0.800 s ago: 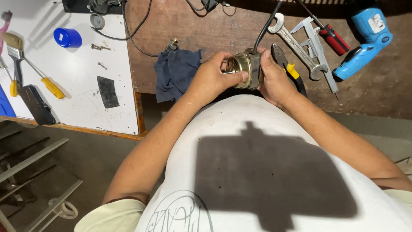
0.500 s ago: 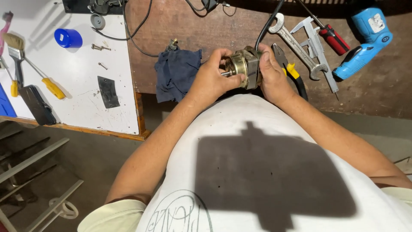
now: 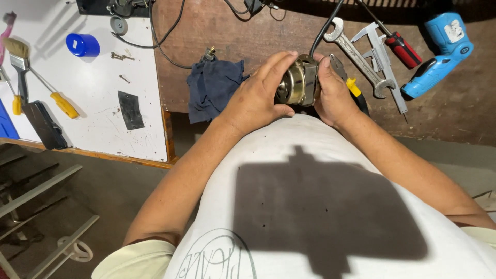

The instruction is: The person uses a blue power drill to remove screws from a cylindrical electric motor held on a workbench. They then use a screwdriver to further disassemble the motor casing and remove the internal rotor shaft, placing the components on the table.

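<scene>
Between the two hands, at the near edge of the brown wooden desk (image 3: 454, 113), sits a small round motor with a brass-coloured metal casing (image 3: 297, 82). The left hand (image 3: 256, 98) wraps its left side, fingers spread over the top and thumb underneath; the right hand (image 3: 333, 90) clamps the right side, and a black cable (image 3: 325, 31) runs up from the motor. Just left lies a crumpled dark blue cloth (image 3: 212, 88). Right of the hands lie a silver open-ended spanner (image 3: 356, 54), a steel caliper (image 3: 385, 62), a red-handled screwdriver (image 3: 403, 49) and, farther right, a blue cordless drill (image 3: 439, 51). Far left, a white board (image 3: 98, 124) carries a blue plastic cap (image 3: 82, 45), a yellow-handled screwdriver (image 3: 62, 103) and a paintbrush (image 3: 19, 57).
</scene>
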